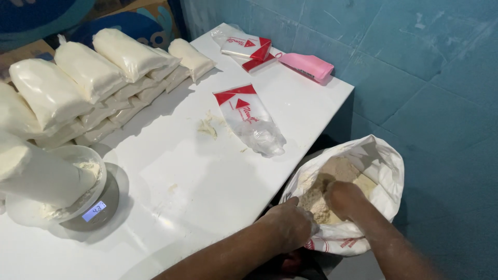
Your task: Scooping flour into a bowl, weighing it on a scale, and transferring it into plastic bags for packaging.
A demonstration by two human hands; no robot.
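A large white sack [386,166] stands open beside the table, part full of pale powder [340,171]. My left hand [290,223] grips the sack's near rim. My right hand [345,199] is down inside the sack with its fingers buried in the powder, so I cannot see whether it holds anything. Both hands are dusted with powder. On the white table [207,192] lies an empty clear plastic bag with red markings [251,119].
A digital scale [93,210] at the left carries a white bowl [78,171] with a filled bag lying in it. Several filled bags of powder [93,83] are stacked at the back left. More empty bags [246,47] and a pink sealer-like tool [308,66] lie by the blue wall.
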